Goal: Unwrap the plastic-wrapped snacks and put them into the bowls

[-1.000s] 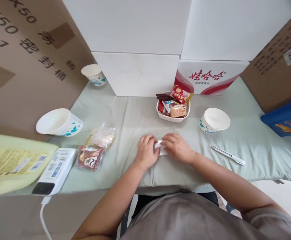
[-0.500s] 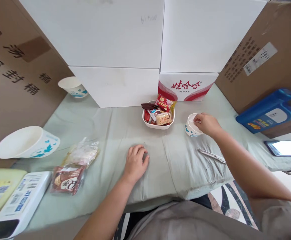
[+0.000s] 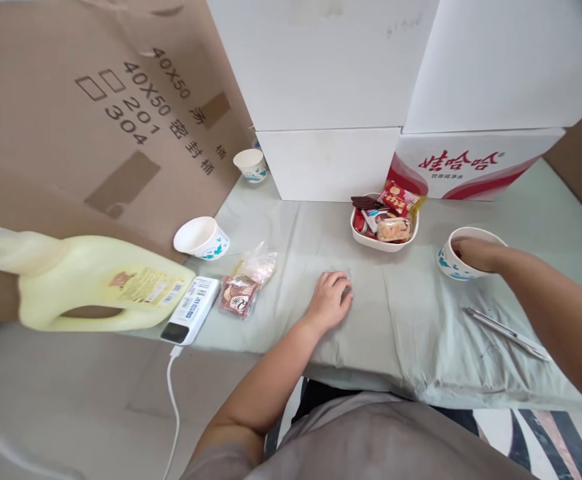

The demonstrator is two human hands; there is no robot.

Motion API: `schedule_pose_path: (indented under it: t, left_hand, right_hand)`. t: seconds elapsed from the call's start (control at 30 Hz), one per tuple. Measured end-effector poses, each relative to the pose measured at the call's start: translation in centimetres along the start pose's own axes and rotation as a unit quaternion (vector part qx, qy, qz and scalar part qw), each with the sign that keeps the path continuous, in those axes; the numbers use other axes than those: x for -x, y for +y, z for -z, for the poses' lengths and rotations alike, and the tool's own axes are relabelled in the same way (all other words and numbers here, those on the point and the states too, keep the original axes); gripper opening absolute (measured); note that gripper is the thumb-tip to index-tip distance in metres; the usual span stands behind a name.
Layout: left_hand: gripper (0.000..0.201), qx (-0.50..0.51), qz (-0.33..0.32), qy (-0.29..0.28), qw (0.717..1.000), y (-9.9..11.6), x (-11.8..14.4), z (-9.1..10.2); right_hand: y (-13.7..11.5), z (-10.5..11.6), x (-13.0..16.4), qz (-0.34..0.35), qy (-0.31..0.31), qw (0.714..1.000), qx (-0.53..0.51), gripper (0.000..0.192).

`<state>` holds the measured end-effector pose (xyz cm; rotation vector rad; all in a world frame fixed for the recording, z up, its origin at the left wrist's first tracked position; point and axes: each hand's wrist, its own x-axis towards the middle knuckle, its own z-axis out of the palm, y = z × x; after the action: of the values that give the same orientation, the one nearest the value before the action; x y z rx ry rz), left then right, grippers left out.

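My left hand [image 3: 331, 300] rests palm down on the pale green cloth [image 3: 401, 327] near the table's front edge, fingers curled together, and nothing shows in it. My right hand [image 3: 475, 253] reaches into a white paper cup with blue print [image 3: 445, 264] at the right. Its fingertips are hidden inside the cup, so I cannot tell whether it holds anything. A white bowl [image 3: 371, 241] heaped with wrapped snacks stands between the two hands, farther back.
A silver pen [image 3: 505, 328] lies right of centre. At the left are two snack packets [image 3: 241, 293], a white power bank [image 3: 191, 310] with its cable, a yellow jug [image 3: 85, 283] and two more paper cups [image 3: 201, 237]. Cardboard [image 3: 95, 133] and white boxes [image 3: 321, 67] wall the back.
Both hands were together on a small wrapper. My right hand then went right to the cup and now dips inside it. The left hand stayed on the cloth. The view swung left.
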<state>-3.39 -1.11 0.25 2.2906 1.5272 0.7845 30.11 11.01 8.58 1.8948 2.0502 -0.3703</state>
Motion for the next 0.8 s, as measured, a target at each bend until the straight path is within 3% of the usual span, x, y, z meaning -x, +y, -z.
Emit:
schedule_pose_path:
  t: [0.1,0.17,0.2,0.27,0.4,0.47,0.53,0.63,0.8]
  left_hand:
    - [0.025,-0.071,0.035,0.090,0.993,-0.9,0.2,3.1]
    - [0.043,-0.167,0.125,0.174,0.962,-2.5,0.4,6.0]
    - [0.057,-0.205,0.173,0.186,0.945,-3.6,0.5,7.5]
    - [0.075,-0.251,0.232,0.149,0.928,-6.0,0.7,9.8]
    - [0.042,-0.266,0.216,-0.002,0.939,-9.9,1.0,11.4]
    - [0.038,-0.258,0.176,-0.001,0.950,-10.2,0.5,11.3]
    - [0.039,-0.235,0.136,0.046,0.961,-8.9,-0.5,10.7]
    - [0.039,-0.186,0.062,0.085,0.977,-4.5,-2.2,8.9]
    - [0.028,-0.149,-0.072,0.002,0.986,4.1,-3.3,2.1]
  right_hand:
    - [1.5,0.2,2.0,-0.022,0.037,0.999,-0.029,0.019]
    - [3.0,-0.5,4.1,-0.062,0.115,0.989,-0.075,0.025]
    - [3.8,-1.3,5.3,-0.068,0.148,0.981,-0.102,0.026]
    - [5.4,-3.4,7.7,-0.063,0.172,0.972,-0.148,0.025]
    - [6.8,-8.6,11.4,0.015,0.280,0.947,-0.159,0.035]
    - [6.3,-10.2,12.7,0.053,0.347,0.925,-0.147,0.033]
    - [5.3,-10.7,13.5,0.072,0.389,0.909,-0.127,0.029]
    - [3.8,-10.3,13.9,0.072,0.397,0.910,-0.098,0.031]
    - [1.7,-9.5,12.7,0.046,0.379,0.924,-0.035,0.038]
